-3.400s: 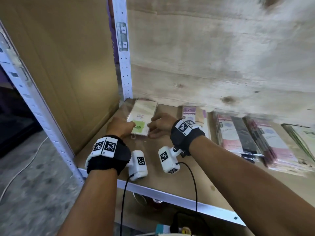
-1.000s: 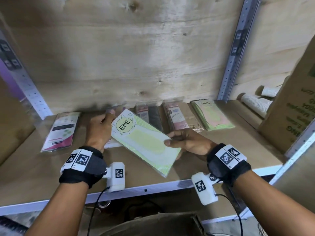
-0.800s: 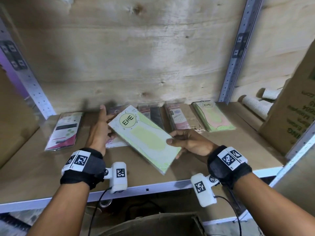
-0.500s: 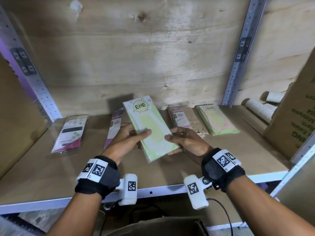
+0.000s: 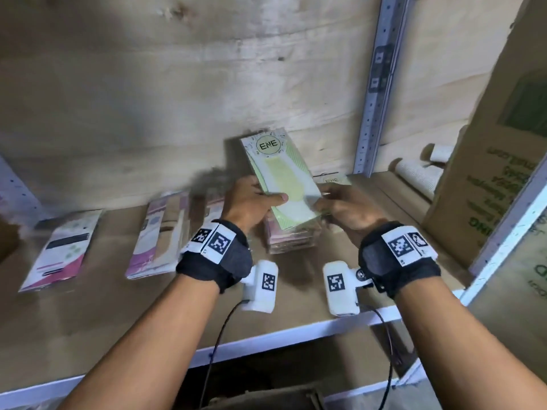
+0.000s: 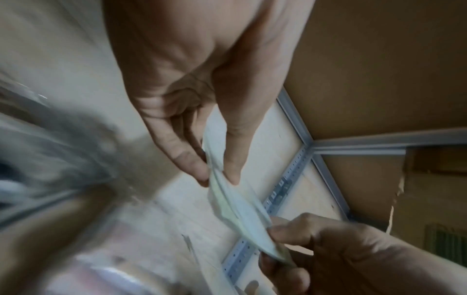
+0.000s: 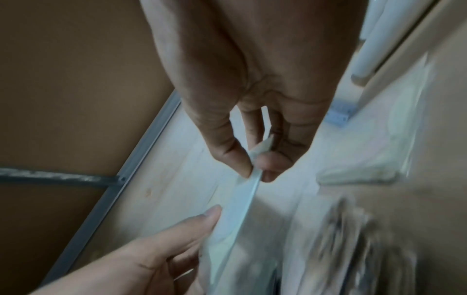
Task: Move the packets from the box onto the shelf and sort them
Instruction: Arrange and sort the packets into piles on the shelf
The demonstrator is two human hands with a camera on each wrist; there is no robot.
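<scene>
Packets, sorted on shelf (image 5: pixel 88 315), listed from left to right relative to the green ENE packet (image 5: pixel 281 179) held at centre.

- Pink-and-white packet (image 5: pixel 63 250): lying flat on the shelf, far left of the ENE packet.
- Purple-and-beige packet (image 5: pixel 161 235): flat on the shelf, left of the ENE packet, apart from the pink-and-white one.
- Left hand (image 5: pixel 251 202): grasping the ENE packet at its left edge, thumb on the face, fingers behind; the pinch also shows in the left wrist view (image 6: pixel 220 163).
- ENE packet: raised off the shelf, tilted with its logo end up toward the plywood back wall (image 5: pixel 177 84); lower end over a stack of pink packets (image 5: pixel 288 239).
- Right hand (image 5: pixel 346 208): pinching the right edge of the ENE packet between thumb and fingers (image 7: pixel 252 159).
- Second green packet (image 5: pixel 333 180): flat on the shelf, just right of the ENE packet, mostly hidden.
- White rolls (image 5: pixel 417 176): further right, at the back.
- Cardboard carton (image 5: pixel 488 173): far right, upright.
</scene>
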